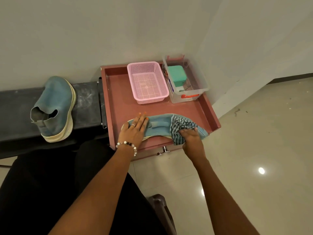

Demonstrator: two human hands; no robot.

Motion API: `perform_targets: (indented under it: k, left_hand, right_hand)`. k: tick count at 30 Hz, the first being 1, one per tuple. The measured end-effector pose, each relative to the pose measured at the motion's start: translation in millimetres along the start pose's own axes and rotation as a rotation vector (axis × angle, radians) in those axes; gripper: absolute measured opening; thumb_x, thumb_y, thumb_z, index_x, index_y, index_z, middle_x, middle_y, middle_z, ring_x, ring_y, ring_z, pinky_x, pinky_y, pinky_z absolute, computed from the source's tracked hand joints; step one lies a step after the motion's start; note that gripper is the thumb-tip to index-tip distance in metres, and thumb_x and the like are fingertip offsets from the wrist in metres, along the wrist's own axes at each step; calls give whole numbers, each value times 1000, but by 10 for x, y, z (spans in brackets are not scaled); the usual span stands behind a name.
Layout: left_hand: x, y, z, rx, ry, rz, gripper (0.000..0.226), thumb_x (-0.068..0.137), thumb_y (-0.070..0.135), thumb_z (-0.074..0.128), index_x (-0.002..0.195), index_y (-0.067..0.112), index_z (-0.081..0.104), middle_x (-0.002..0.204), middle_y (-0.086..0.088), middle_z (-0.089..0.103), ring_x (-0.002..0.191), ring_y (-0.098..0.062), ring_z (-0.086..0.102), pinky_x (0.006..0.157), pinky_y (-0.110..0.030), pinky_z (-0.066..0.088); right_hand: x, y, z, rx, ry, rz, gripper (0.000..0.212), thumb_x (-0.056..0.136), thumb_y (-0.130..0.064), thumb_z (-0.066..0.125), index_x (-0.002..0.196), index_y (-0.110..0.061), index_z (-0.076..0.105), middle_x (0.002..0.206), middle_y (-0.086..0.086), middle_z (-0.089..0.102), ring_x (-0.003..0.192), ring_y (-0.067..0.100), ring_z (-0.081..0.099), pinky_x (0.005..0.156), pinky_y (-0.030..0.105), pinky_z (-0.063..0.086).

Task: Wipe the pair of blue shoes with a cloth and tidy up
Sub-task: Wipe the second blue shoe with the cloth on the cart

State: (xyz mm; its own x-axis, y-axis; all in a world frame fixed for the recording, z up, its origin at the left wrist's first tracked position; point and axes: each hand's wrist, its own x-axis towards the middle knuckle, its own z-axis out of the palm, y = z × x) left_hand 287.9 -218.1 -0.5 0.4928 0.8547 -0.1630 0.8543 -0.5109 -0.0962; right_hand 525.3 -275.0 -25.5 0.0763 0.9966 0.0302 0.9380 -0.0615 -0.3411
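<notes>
One blue shoe (159, 125) with a cream sole lies on its side along the front of a reddish-brown tray table (118, 102). My left hand (135, 130) presses flat on its left end, fingers straight. My right hand (191, 138) grips a blue striped cloth (180, 128) bunched over the shoe's right end. The second blue shoe (55, 107) stands upright on a black bench (15, 116) to the left, its opening towards me.
At the back of the tray stand a pink mesh basket (148, 82) and a clear plastic box (188, 82) holding a teal block. White walls close the corner behind. Glossy floor tiles (254, 141) spread to the right. My dark-clothed legs fill the lower left.
</notes>
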Motion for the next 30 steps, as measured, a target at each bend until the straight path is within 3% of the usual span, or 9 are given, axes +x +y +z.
perform_targets:
  k: [3,6,7,10,17,19,23,26,30]
  left_hand:
    - [62,-40,15,20,-73,26,71,96,14,43,152,9,-1,159,-11,-8,147,-27,2,113,-54,21]
    - [135,-68,-101,15,-91,39,81,71,9,79,142,6,41,148,-21,37,125,-43,48,89,-58,48]
    - [150,-88,-129,23,-116,75,80,73,8,78,143,5,39,148,-24,35,121,-48,49,88,-58,47]
    - [182,-104,-152,53,-169,132,72,96,12,50,152,9,4,156,-25,1,134,-53,25,105,-59,30]
    - [-15,82,-265,41,-137,273,91,94,36,52,149,9,-15,158,-18,-10,140,-49,13,107,-58,27]
    - [-68,128,-289,24,-107,300,85,98,35,45,148,7,-18,159,-14,-11,142,-48,3,110,-60,21]
    - [-89,140,-336,-88,-121,191,85,96,37,44,149,9,-16,159,-11,-12,145,-36,-11,111,-63,-2]
    - [-82,77,-319,-211,-202,65,83,95,30,45,150,8,-14,158,-10,-16,145,-31,-14,113,-59,-2]
    - [-12,12,-232,-337,-256,-56,80,95,21,43,150,6,-13,158,-13,-16,145,-34,-15,116,-51,1]
  right_hand:
    - [-15,105,57,-8,-5,-17,61,52,23,59,108,-2,69,103,17,69,96,32,64,110,47,17]
    - [27,113,54,6,10,-14,59,54,23,60,106,-3,70,102,16,69,96,31,65,110,47,18]
    - [34,102,46,11,13,-10,58,54,22,60,105,-3,70,102,16,70,95,31,65,110,48,19]
    - [42,102,35,18,28,0,57,54,22,59,104,-3,71,100,15,70,94,31,65,111,51,22]
    - [140,109,-238,54,65,198,50,64,10,48,106,-5,69,109,12,69,104,32,59,116,52,10]
    - [169,81,-397,87,113,219,52,65,0,37,104,-7,70,106,12,70,98,33,58,110,54,25]
    - [245,-37,-668,288,154,333,52,76,10,39,116,-9,66,115,19,65,105,35,58,91,28,43]
    - [283,-278,-681,289,195,296,52,76,7,40,120,-7,63,122,19,61,116,35,53,100,26,35]
    - [282,-700,-370,189,177,236,62,74,9,49,134,-8,51,148,13,37,144,34,15,115,46,-4]
